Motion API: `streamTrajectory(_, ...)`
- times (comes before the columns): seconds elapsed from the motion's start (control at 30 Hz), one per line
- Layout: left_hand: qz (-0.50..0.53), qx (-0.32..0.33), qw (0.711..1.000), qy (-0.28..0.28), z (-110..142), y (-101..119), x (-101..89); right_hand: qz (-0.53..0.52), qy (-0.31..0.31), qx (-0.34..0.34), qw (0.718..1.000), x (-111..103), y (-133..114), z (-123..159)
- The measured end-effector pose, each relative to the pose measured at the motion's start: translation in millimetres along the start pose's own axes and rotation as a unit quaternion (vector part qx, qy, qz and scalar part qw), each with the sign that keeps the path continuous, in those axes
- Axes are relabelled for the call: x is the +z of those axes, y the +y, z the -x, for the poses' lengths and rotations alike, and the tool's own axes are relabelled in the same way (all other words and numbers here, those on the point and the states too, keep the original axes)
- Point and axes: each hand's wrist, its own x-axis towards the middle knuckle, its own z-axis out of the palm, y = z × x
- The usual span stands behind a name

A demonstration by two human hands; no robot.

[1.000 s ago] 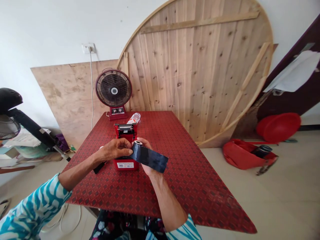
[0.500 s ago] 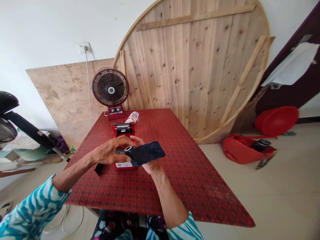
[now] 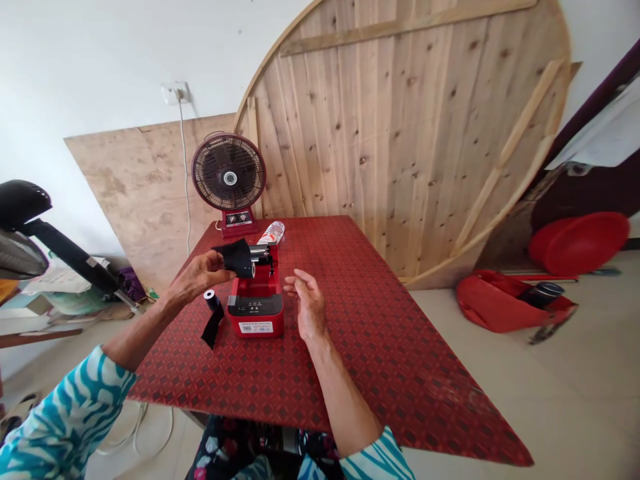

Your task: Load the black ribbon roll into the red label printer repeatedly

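Observation:
My left hand (image 3: 204,272) is closed on a roll of black ribbon (image 3: 236,257), pinching its left side. The roll is held above the rear of a red printer (image 3: 257,313), whose lid stands up. A loose flap of ribbon hangs over the hand side. My right hand (image 3: 309,300) is just right of the printer, its fingers loosely bent and apart, holding nothing. A second, smaller ribbon roll (image 3: 212,301) stands left of the printer with a black strip trailing toward me. The roll's far end overlaps the lid's metal roller, so contact cannot be told.
On the red patterned table (image 3: 380,347), a fan (image 3: 229,179) and a plastic bottle (image 3: 273,232) stand or lie behind the printer. A round wooden board (image 3: 390,147) leans against the wall. A red bag (image 3: 493,301) rests on the floor at right.
The black ribbon roll has moved from between both hands, in front of the printer, up and left to its raised lid. My right hand has let go and moved aside.

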Motion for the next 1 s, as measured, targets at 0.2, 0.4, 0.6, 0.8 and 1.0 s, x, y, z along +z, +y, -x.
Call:
streamTrajectory(0.2,-0.1,-0.034,0.994,-0.001,-18,-42,19.9,0.048,0.043,-0.01,0.998,-8,24,-10)
streamTrajectory(0.4,-0.303,-0.017,0.953,-0.017,-33,-44,33.4,0.076,0.07,0.015,0.995,-23,43,-21)
streamTrajectory(0.6,-0.36,-0.012,0.929,-0.084,-43,-31,28.4,0.08,0.039,0.045,0.995,-20,50,-22)
streamTrajectory(0.8,-0.199,-0.021,0.977,-0.072,-37,-46,26.0,0.093,0.029,0.049,0.994,-20,45,-21)
streamTrajectory(1.0,-0.262,-0.044,0.964,-0.027,-32,-49,32.7,0.09,0.036,0.062,0.993,-17,44,-20)
